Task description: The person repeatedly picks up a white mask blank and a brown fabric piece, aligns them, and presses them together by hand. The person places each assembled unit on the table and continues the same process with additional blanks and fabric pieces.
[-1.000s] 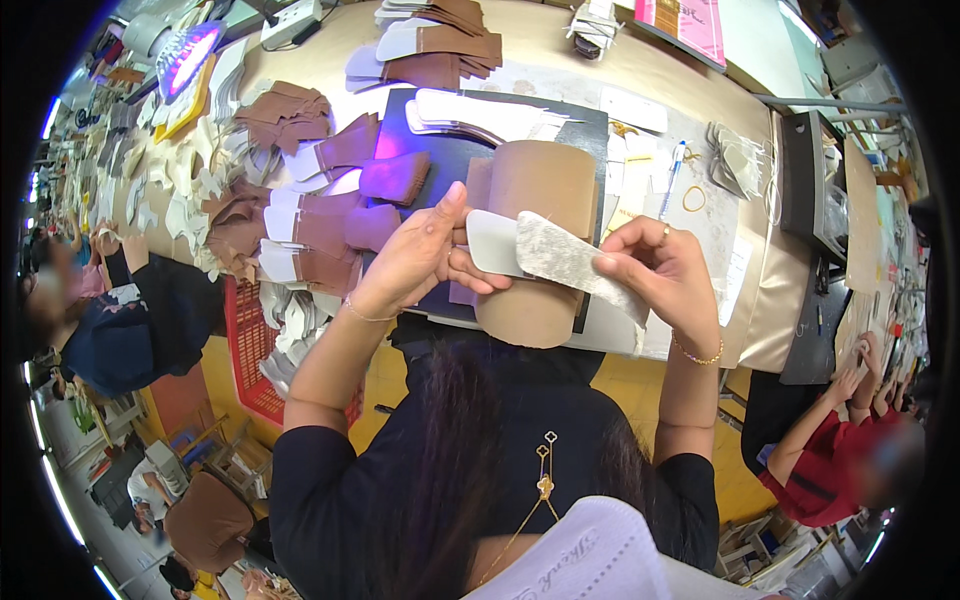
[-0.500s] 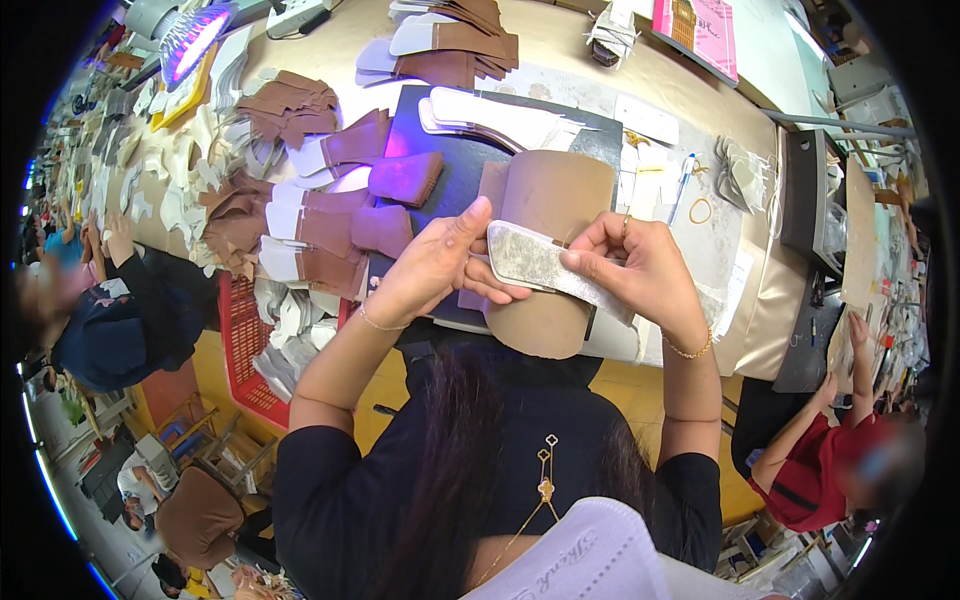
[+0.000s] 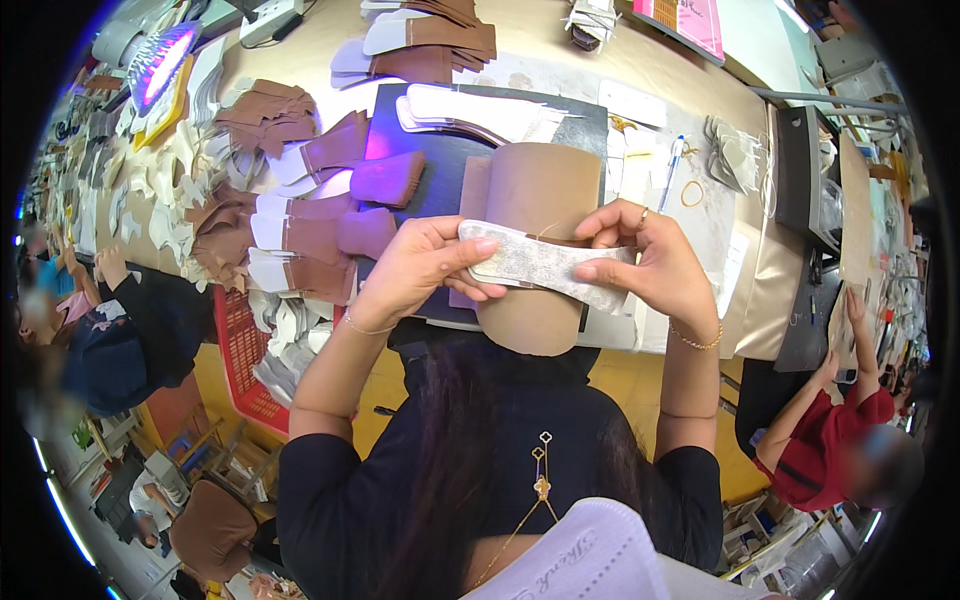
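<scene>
A flat grey-white shoe upper piece with a mottled surface [image 3: 535, 262] lies across a rounded tan form [image 3: 545, 190]. My left hand [image 3: 432, 262] pinches its left end, thumb on top and fingers beneath. At the other end my right hand [image 3: 652, 262] grips it between thumb and fingers. A thin thread shows near the piece's upper edge. Behind the form lies a black board [image 3: 440, 155], with a stack of white cut pieces [image 3: 475, 108] on its far part.
Brown and white cut pieces [image 3: 300, 220] lie in piles to the left, near a lit lamp [image 3: 160, 65]. A red basket [image 3: 240, 350] holds grey scraps. A pen [image 3: 672, 158] and a dark box [image 3: 800, 170] are at the right. Co-workers sit on both sides.
My left thumb has come down onto the piece's left end, where it was raised before. The piece has shifted slightly left and lies more level. The whole view has moved a little.
</scene>
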A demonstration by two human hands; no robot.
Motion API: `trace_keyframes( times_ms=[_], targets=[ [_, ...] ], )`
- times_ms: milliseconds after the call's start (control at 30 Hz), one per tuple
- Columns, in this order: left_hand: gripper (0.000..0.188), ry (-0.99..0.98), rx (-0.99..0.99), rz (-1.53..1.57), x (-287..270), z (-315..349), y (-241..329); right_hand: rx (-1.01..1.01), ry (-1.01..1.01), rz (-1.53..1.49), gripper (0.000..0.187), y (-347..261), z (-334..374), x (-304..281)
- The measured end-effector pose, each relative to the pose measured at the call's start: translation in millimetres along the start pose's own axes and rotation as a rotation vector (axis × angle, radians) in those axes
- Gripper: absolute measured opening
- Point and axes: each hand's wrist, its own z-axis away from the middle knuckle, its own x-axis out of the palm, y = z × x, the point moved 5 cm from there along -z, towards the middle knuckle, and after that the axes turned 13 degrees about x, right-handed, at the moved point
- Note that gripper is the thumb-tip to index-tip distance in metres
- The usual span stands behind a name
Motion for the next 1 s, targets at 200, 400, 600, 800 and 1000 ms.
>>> trace_keyframes(
  times_ms=[200,400,600,800,1000],
  targets=[
    [0.036,-0.023,-0.019,-0.008,-7,2,-5,0.037,0.028,-0.093,0.037,17,0,-9],
    [0.030,-0.001,-0.026,-0.007,-12,-5,-17,0.044,0.072,-0.143,0.042,37,-10,-6],
    [0.031,-0.008,0.008,0.020,-11,-6,-17,-0.284,0.551,0.336,0.061,15,8,-2],
    [0.026,-0.008,0.213,0.024,-7,-3,-13,-0.606,0.361,0.722,0.083,-25,23,87],
    [0.027,-0.116,0.062,0.054,-11,-10,-21,-0.603,0.315,0.699,0.082,14,18,77]
  ],
)
